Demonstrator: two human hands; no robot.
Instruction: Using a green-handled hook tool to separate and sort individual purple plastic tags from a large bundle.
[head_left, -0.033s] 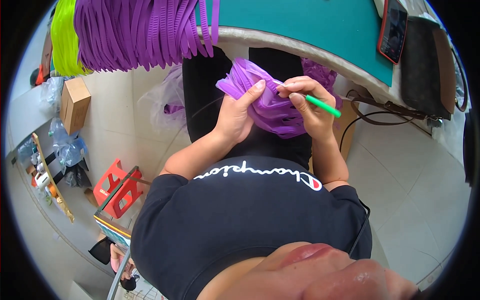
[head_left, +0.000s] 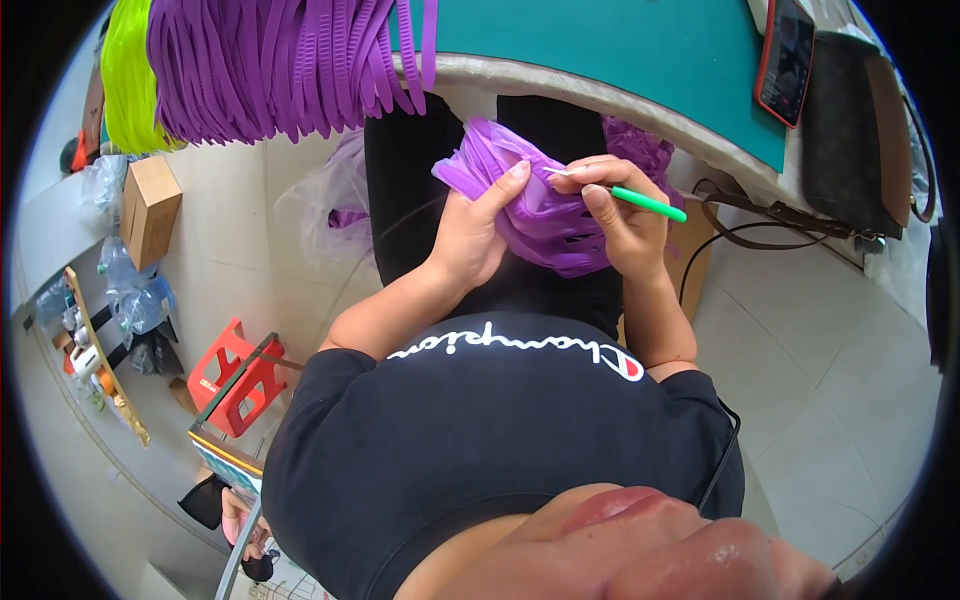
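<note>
Over my lap, my left hand [head_left: 472, 232] is closed on a bundle of soft purple ribbed straps [head_left: 560, 248], its thumb pressed along the upper side. The straps fan out past the thumb and loop down toward the right. My right hand [head_left: 632, 222] pinches a slim green-handled tool [head_left: 648, 204] between thumb and fingers. Its thin pale tip points left and lies at or very close to the straps; whether it touches them I cannot tell.
Many more purple straps [head_left: 270, 65] hang over the table edge, beside yellow-green ones [head_left: 130, 75]. A phone [head_left: 786, 62] and a dark bag [head_left: 858, 130] lie on the green tabletop [head_left: 600, 40]. A red stool [head_left: 237, 378] and a cardboard box [head_left: 150, 210] stand at left.
The green-handled tool has shifted slightly to the right and down in my right hand, and its pale tip shows more clearly. My left hand and the bundle have stayed put.
</note>
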